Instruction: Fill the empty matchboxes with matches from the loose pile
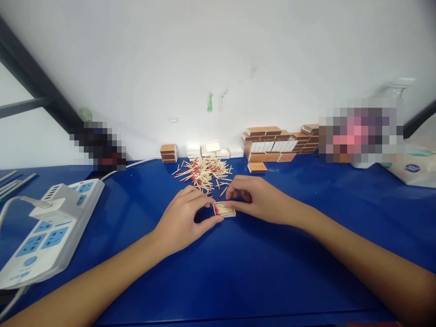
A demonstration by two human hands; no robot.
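Note:
A small white matchbox tray filled with red-tipped matches lies on the blue table in front of me. My left hand grips the tray's left end, thumb at the near side and fingers at the far side. Over the tray's right end, my right hand has its thumb on the matches and its fingers curled behind; their contact is partly hidden. Just beyond my hands is a loose heap of matches, heads pointing various ways.
White trays stand by the wall behind the heap. Brown matchboxes are stacked to the right, with a smaller stack to the left. A power strip with a plugged cable occupies the left side; a plastic packet lies far right.

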